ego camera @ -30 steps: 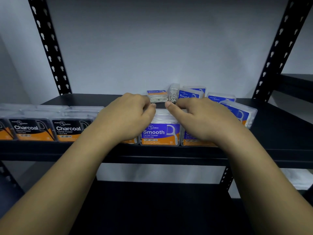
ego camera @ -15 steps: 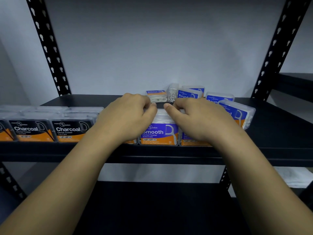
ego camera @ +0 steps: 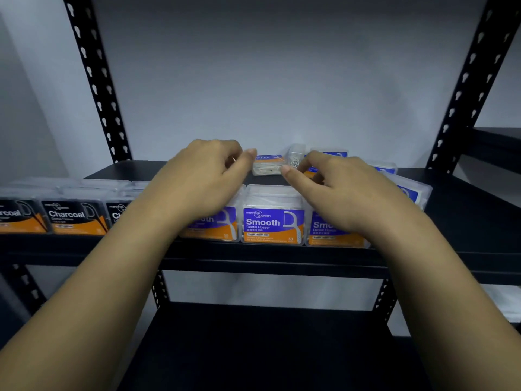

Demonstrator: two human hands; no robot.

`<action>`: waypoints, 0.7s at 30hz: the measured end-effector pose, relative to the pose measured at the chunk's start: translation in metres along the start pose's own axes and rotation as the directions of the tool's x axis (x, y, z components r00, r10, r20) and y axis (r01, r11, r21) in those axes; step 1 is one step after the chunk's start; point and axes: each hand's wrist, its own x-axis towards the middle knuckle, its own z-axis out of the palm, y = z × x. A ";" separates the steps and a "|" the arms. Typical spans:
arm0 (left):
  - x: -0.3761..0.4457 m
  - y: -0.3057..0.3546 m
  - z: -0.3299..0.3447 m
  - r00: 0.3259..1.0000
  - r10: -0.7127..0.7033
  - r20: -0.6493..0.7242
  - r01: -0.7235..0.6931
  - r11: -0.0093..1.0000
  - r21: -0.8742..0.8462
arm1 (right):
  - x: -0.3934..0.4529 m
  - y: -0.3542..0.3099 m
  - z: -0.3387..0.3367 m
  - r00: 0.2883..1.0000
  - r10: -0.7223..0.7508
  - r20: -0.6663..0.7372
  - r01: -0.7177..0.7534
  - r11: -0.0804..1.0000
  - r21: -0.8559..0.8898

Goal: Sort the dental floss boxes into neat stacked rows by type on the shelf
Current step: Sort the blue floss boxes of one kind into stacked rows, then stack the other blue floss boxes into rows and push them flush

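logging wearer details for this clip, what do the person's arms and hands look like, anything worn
Both arms are bare as far as the frame shows: no sleeves, gloves, watch or bracelets. No rings visible on the left hand or right hand. Fingernails look short and unpainted.

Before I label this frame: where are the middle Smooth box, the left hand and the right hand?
Middle Smooth box (ego camera: 273,225): head view, front label.
Left hand (ego camera: 201,176): head view, back of hand.
Right hand (ego camera: 342,190): head view, back of hand.

Plain grey wall (ego camera: 282,80), black perforated uprights (ego camera: 95,80), dim.
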 end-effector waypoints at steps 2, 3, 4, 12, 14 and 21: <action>-0.002 -0.005 -0.010 0.999 -0.031 -0.033 0.031 1.000 -0.001 | -0.001 -0.003 -0.003 1.000 -0.019 0.020 0.019 1.000 0.001; -0.003 -0.006 -0.013 0.999 -0.040 -0.027 0.041 0.999 0.002 | -0.001 -0.005 -0.005 0.999 -0.024 0.035 0.023 1.000 0.003; -0.004 -0.006 -0.014 0.999 -0.045 -0.006 0.045 0.999 0.001 | -0.001 -0.008 -0.006 0.999 -0.028 0.044 0.028 1.000 0.006; 0.037 0.002 -0.039 0.953 -0.051 0.298 0.028 0.996 0.081 | 0.030 -0.020 -0.028 0.991 -0.003 0.135 0.006 1.000 -0.028; 0.060 0.005 -0.039 0.902 -0.075 0.426 0.029 0.993 0.113 | 0.049 -0.020 -0.037 0.985 0.004 0.174 0.008 0.997 -0.071; 0.114 0.010 -0.030 0.676 -0.146 0.722 0.130 0.988 0.078 | 0.102 -0.008 -0.070 0.919 0.142 0.368 -0.100 0.986 -0.132</action>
